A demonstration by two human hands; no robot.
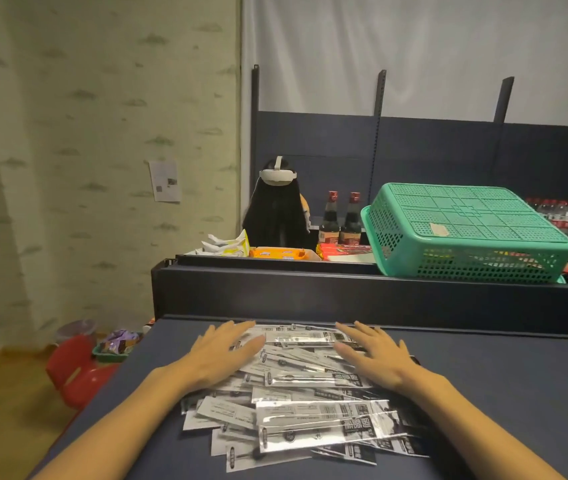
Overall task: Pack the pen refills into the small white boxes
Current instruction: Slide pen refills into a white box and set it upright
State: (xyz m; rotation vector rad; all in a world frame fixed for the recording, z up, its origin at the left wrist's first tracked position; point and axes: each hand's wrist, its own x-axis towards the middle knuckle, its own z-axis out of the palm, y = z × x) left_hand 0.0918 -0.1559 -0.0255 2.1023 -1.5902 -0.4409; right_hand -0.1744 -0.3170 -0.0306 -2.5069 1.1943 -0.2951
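Left hand [222, 355], right hand [376, 355] flat, fingers spread, on refill packets [310, 410]; green basket [466, 230] upturned.

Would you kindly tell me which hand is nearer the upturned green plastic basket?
Right. The right hand lies below the basket; the left hand lies farther left, across the refill packets.

A dark blue table [504, 386] carries a loose heap of packaged pen refills [307, 403], spread from near its far edge down towards the near edge, roughly midway between the left and right sides. The flat packets overlap at mixed angles, black-and-white printed, some glossy. Both hands lie flat on the heap's far part: the left hand [220, 351] and the right hand [376, 355], fingers straight, pointing to the far edge.
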